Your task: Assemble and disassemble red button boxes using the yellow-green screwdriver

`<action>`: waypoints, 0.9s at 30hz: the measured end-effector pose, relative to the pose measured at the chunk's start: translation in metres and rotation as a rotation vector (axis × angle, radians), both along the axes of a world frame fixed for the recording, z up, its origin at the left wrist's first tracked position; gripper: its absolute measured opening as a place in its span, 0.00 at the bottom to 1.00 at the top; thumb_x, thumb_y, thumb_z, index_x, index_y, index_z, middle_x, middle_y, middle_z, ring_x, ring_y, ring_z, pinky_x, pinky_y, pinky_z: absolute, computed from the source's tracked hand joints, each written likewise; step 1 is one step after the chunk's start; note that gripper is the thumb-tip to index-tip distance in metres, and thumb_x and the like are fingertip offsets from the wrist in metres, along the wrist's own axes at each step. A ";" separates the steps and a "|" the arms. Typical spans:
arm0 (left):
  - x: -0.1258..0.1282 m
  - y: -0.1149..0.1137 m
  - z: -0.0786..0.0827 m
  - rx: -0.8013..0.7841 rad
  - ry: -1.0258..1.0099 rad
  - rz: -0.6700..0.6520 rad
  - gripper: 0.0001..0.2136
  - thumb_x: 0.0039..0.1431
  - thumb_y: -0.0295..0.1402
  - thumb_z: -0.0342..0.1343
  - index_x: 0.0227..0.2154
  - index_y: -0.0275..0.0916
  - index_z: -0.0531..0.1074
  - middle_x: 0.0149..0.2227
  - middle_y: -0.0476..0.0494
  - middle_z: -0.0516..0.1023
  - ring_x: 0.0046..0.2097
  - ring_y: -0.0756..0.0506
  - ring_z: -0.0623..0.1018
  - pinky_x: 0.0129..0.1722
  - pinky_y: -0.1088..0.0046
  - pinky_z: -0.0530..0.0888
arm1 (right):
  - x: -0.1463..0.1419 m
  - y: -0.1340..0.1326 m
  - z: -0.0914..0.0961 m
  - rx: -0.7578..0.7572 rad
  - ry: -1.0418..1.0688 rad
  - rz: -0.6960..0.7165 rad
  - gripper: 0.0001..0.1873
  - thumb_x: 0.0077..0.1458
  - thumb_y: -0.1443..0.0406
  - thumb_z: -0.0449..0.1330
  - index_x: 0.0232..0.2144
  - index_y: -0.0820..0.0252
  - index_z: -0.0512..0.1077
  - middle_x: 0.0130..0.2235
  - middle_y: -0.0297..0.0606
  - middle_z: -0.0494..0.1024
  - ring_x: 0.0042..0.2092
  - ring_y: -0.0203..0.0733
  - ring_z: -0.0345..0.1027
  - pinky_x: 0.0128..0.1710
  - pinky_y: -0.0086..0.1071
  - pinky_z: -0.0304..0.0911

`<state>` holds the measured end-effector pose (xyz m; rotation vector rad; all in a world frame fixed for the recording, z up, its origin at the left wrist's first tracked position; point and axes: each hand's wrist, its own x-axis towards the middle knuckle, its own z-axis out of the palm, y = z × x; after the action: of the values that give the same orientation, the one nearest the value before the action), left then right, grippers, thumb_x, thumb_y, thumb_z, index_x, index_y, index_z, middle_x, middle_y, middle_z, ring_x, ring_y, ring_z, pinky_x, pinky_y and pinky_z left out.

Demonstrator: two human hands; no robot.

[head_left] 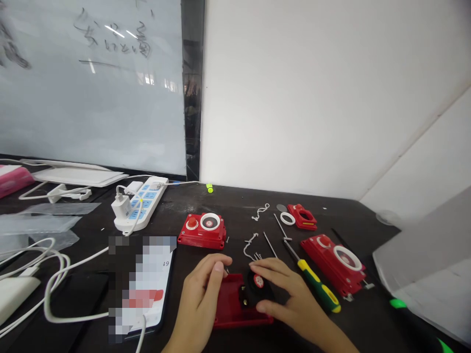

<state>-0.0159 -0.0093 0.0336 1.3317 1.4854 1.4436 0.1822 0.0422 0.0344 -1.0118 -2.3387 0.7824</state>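
My left hand (pixel 200 296) grips the left end of a red plastic housing (pixel 231 306) lying on the dark table near the front edge. My right hand (pixel 290 294) curls round a black round part with a red centre (pixel 258 284) that sits on top of that housing. A yellow and green screwdriver (pixel 317 285) lies just right of my right hand. Farther back stands an assembled red box with a red button and a white ring (pixel 202 229). To the right lies another red housing with a white ring (pixel 336 262), and behind it a small red piece (pixel 303 216) beside a loose white ring (pixel 287 218).
A white power strip (pixel 142 205) with a plugged charger and white cables (pixel 51 274) cover the left of the table. A phone (pixel 145 289) lies left of my left hand. Thin metal pins and springs (pixel 257 240) lie scattered mid-table. A whiteboard and white wall stand behind.
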 end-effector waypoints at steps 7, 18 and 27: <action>-0.001 0.001 -0.001 -0.031 0.096 0.000 0.15 0.60 0.40 0.43 0.36 0.40 0.72 0.30 0.45 0.75 0.38 0.43 0.76 0.41 0.68 0.71 | 0.024 0.021 0.008 -0.338 0.418 -0.476 0.24 0.46 0.50 0.58 0.40 0.59 0.74 0.41 0.45 0.77 0.41 0.47 0.70 0.38 0.35 0.65; -0.002 0.001 -0.011 -0.243 0.883 -0.389 0.48 0.26 0.35 0.67 0.57 0.34 0.57 0.58 0.32 0.61 0.58 0.32 0.60 0.56 0.50 0.54 | 0.063 0.055 0.000 -0.691 0.521 -0.528 0.23 0.52 0.51 0.53 0.35 0.65 0.73 0.37 0.48 0.77 0.33 0.41 0.72 0.27 0.29 0.64; 0.009 0.004 -0.020 -0.096 0.938 -0.473 0.36 0.31 0.34 0.67 0.50 0.39 0.67 0.51 0.35 0.71 0.52 0.34 0.70 0.51 0.57 0.64 | 0.061 0.045 0.000 -0.678 0.354 -0.433 0.26 0.42 0.57 0.64 0.43 0.65 0.72 0.37 0.42 0.76 0.35 0.38 0.70 0.32 0.29 0.66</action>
<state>-0.0066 -0.0056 0.0136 2.2616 1.5549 0.4183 0.2431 0.0873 0.0343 -1.4378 -1.4881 1.4662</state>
